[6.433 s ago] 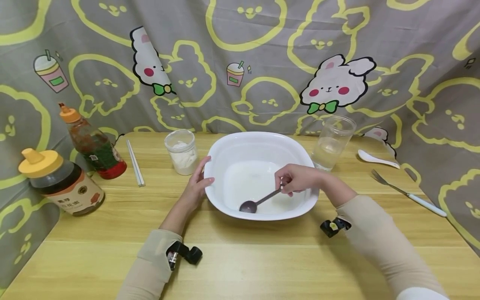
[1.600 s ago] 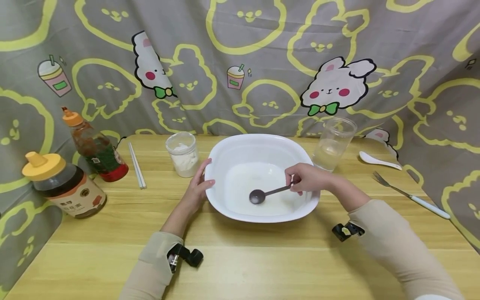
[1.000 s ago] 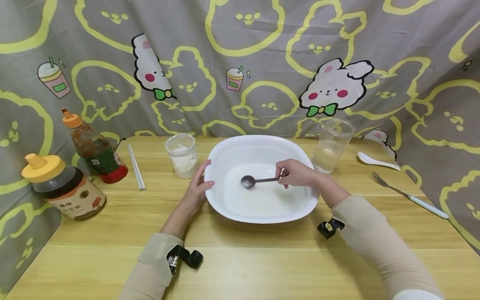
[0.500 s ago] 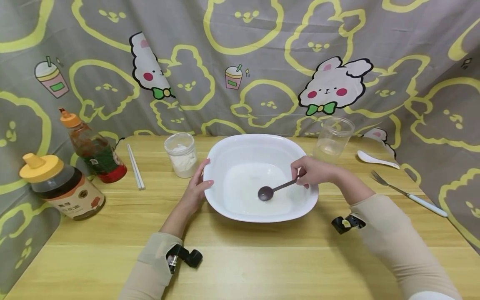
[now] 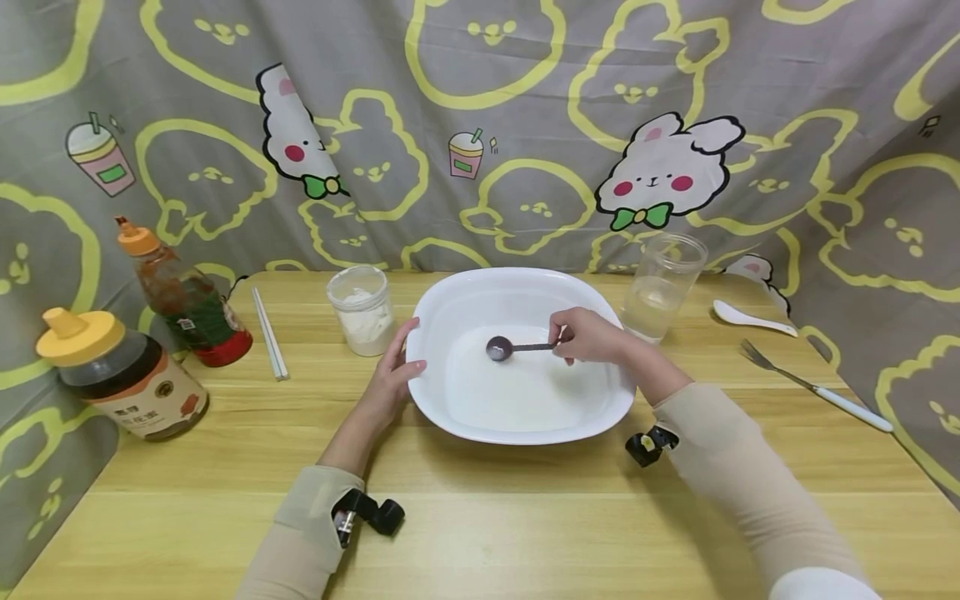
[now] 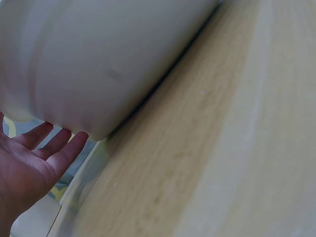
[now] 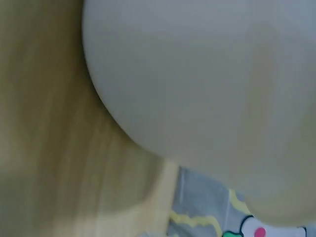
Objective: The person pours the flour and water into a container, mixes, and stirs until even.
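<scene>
A white basin [image 5: 442, 375] with milky white liquid in its bottom sits mid-table. My left hand [image 5: 386, 383] holds its left rim, thumb at the edge; in the left wrist view, fingertips [image 6: 79, 140] press its outer wall. Reaching over the right rim, my right hand [image 5: 588, 335] pinches the handle of a dark brown round-bowled spoon [image 5: 501, 348]. The spoon points left across the liquid, its bowl toward the basin's far left. In the right wrist view the basin's outer wall [image 7: 187, 89] fills much of the picture; the right hand is out of sight there.
Behind the left hand stands a jar of white powder [image 5: 363, 312]. Chopsticks [image 5: 270, 333], a red sauce bottle [image 5: 191, 304] and a yellow-capped honey bottle [image 5: 127, 375] are left. A clear jar of liquid [image 5: 660, 292], a white spoon [image 5: 753, 318] and a fork [image 5: 817, 387] are right.
The spoon has swept round inside the basin, from near side to right, far left, right again, and now far left. The left hand has stayed on the rim.
</scene>
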A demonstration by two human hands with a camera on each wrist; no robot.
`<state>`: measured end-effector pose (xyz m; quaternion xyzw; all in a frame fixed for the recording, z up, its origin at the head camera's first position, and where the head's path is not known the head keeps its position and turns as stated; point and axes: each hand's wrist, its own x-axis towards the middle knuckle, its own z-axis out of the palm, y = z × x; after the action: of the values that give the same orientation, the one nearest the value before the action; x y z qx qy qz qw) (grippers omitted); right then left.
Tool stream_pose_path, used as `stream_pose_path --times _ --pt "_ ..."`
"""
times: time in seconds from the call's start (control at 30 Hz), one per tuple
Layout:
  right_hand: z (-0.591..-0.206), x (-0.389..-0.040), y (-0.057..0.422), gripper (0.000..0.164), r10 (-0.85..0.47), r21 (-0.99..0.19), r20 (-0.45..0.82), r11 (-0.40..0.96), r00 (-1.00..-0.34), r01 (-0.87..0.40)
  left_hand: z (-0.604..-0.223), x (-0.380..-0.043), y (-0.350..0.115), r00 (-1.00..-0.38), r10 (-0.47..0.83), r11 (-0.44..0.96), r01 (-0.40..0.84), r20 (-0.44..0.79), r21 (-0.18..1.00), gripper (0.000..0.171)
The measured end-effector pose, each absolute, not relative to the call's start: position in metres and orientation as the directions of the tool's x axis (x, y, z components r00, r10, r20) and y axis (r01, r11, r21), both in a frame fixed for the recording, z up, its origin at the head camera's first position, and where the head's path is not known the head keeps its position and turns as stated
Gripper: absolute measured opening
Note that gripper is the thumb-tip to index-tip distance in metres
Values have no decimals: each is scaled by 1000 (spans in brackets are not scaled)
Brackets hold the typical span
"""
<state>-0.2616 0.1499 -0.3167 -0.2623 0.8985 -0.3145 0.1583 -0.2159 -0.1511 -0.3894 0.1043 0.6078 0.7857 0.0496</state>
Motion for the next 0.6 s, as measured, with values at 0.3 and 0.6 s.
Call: stream_pose_path --times 0.3,0.6 --pt "-317 -247 157 6 -632 -689 -194 632 -750 -354 -389 -216 -152 -973 206 -251 47 101 967 64" --pt "-302 -242 175 10 -543 -538 -110 737 -833 -409 -390 -216 -153 -971 216 -264 44 103 963 64"
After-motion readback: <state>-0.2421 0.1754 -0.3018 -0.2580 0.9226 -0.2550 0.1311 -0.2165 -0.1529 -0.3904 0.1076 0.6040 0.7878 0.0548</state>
